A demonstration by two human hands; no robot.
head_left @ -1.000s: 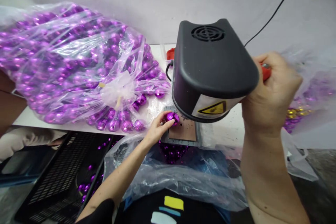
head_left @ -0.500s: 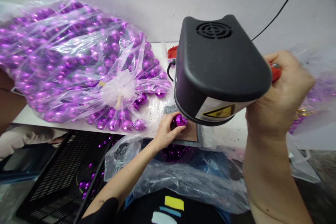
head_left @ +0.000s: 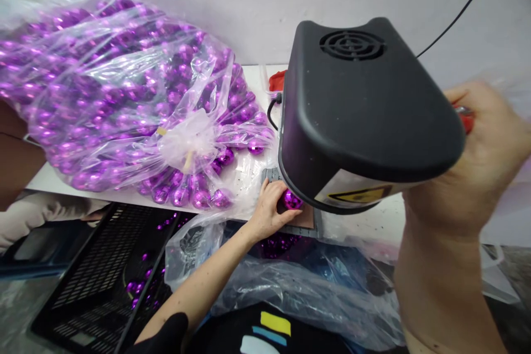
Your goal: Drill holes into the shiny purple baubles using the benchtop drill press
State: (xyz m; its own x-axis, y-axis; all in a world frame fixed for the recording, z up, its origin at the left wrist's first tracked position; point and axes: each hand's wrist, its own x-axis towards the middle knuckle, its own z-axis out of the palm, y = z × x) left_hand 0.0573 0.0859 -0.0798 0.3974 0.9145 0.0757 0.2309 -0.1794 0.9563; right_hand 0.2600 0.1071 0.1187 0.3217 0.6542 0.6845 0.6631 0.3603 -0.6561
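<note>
My left hand (head_left: pixel 267 210) has its thumb and fingers closed round a shiny purple ball (head_left: pixel 292 199) with a mirrored, faceted surface. The ball sits over a brown board (head_left: pixel 306 218) on a grey base, below the overhanging black machine head (head_left: pixel 369 105). That head has a round vent on top and a yellow warning label on its front, and it hides part of the base. On the right, my right hand (head_left: pixel 473 166) is wrapped round a red handle (head_left: pixel 468 121) at the machine's side; most of the handle is hidden.
A large clear bag (head_left: pixel 124 83) of purple balls fills the left of the white table (head_left: pixel 244 168). Below stands a black crate (head_left: pixel 78 282) with purple balls. Clear plastic sheeting (head_left: pixel 298 285) covers my lap. A red item (head_left: pixel 276 81) lies behind the machine.
The machine head and my right hand appear larger and farther right, partly because the view has shifted. My left hand keeps the ball, slightly lower and to the right in view.
</note>
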